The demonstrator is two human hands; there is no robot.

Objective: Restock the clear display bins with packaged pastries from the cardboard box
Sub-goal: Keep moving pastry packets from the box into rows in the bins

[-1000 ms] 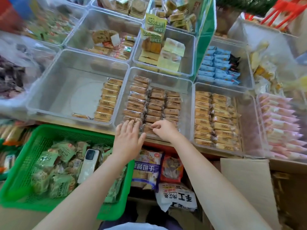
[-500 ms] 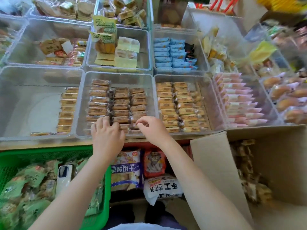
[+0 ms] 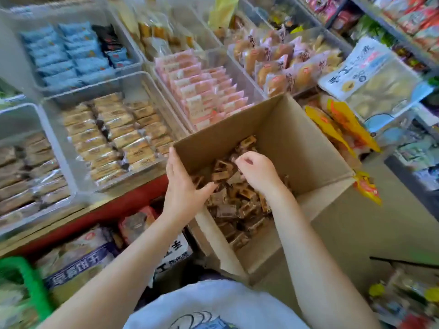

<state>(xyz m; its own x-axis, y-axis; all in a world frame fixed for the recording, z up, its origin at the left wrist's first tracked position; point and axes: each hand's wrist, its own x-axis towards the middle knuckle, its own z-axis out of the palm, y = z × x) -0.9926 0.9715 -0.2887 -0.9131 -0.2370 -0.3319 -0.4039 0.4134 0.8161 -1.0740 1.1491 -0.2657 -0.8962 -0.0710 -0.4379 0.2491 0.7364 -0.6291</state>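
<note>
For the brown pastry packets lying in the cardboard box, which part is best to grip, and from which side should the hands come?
Come from above, since the cardboard box is open only at the top. The pastry packets lie loose in a jumbled pile, so probably pinch the top ones across their narrow sides. The right hand already hangs over them; the left hand is at the box's left wall.

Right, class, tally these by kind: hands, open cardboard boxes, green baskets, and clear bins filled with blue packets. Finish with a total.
Hands: 2, the left hand and the right hand
Open cardboard box: 1
Green basket: 1
Clear bin of blue packets: 1
Total: 5
</note>
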